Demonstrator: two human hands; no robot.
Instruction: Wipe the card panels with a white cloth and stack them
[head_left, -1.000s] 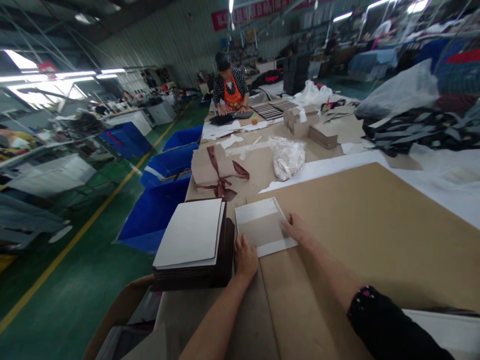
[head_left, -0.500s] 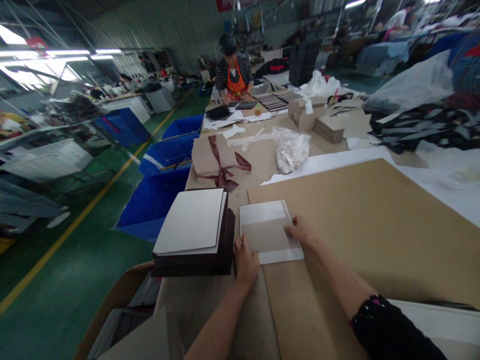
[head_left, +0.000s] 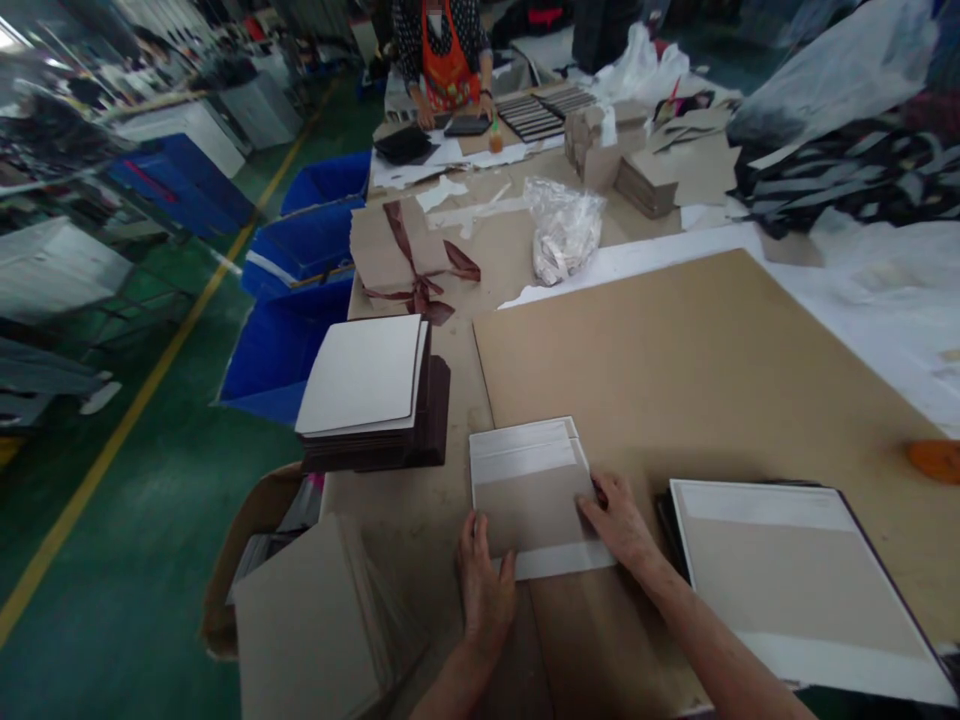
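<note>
A flat rectangular board panel (head_left: pixel 529 505), grey-beige in the middle with white strips along its top and bottom, lies on the brown sheet in front of me. My left hand (head_left: pixel 486 580) grips its lower left corner, fingers along the left edge and thumb at the bottom edge. At the right edge, my right hand (head_left: pixel 619 515) holds the panel with the thumb on top and the other fingers curled at its side. To the left stands a stack of dark brown panels (head_left: pixel 431 415) topped by white boards (head_left: pixel 364 375).
Larger white-edged panels (head_left: pixel 802 570) are piled at the right, near an orange object (head_left: pixel 934 460). Grey boards (head_left: pixel 307 620) stand at lower left by a carton (head_left: pixel 225 620). Beyond are a ribbon-tied bundle (head_left: pixel 397 255), a plastic bag (head_left: pixel 562 235), blue bins (head_left: pixel 281 345) and a co-worker (head_left: pixel 446 60).
My view has tilted down and shifted right, bringing the right-hand pile of panels into sight. Both hands stay on the same panel, which now sits nearer to me, further from the brown stack.
</note>
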